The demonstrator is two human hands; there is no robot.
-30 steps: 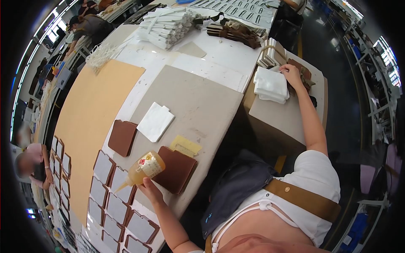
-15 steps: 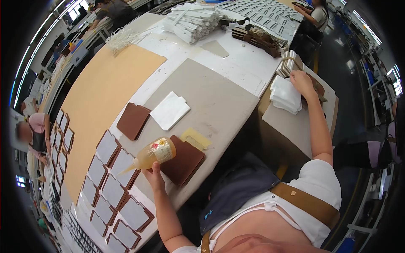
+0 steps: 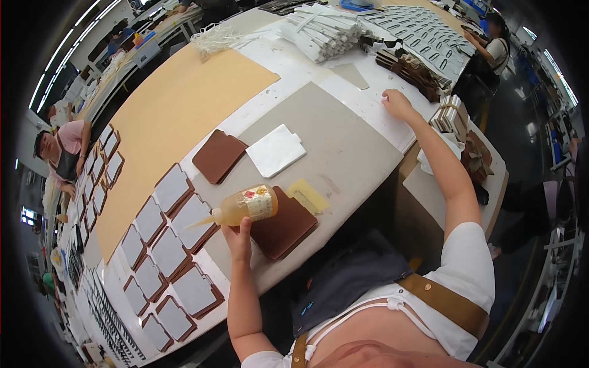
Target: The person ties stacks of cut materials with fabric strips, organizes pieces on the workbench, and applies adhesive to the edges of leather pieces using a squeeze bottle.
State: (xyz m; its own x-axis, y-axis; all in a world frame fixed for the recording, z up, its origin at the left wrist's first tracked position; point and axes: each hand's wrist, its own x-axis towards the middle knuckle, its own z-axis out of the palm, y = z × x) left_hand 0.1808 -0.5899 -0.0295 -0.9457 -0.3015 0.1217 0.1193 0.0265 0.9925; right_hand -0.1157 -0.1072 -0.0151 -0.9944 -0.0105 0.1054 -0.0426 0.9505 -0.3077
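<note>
My left hand (image 3: 238,236) is wrapped round a bottle of yellowish liquid (image 3: 248,205) with a long thin nozzle pointing left. Under and beside the bottle lies a stack of brown pieces (image 3: 285,226), with a yellow card (image 3: 308,195) at its upper edge. A second brown stack (image 3: 218,156) sits farther up, next to a white tabbed piece (image 3: 275,151) on the grey board (image 3: 343,132). My right hand (image 3: 399,104) hovers over the white table near the board's upper right, fingers curled in; what they hold, if anything, is too small to tell.
Rows of grey-faced brown pieces (image 3: 169,251) cover the left side. White strips (image 3: 322,30) and dark brown bundles (image 3: 411,70) lie at the back. A side stand (image 3: 423,187) at right bears white pads and a banded stack (image 3: 451,116). A co-worker (image 3: 64,150) is at far left.
My right hand has left the white pads on the side stand and moved left over the table. My left hand still holds the bottle. The view has shifted, and objects appear farther right.
</note>
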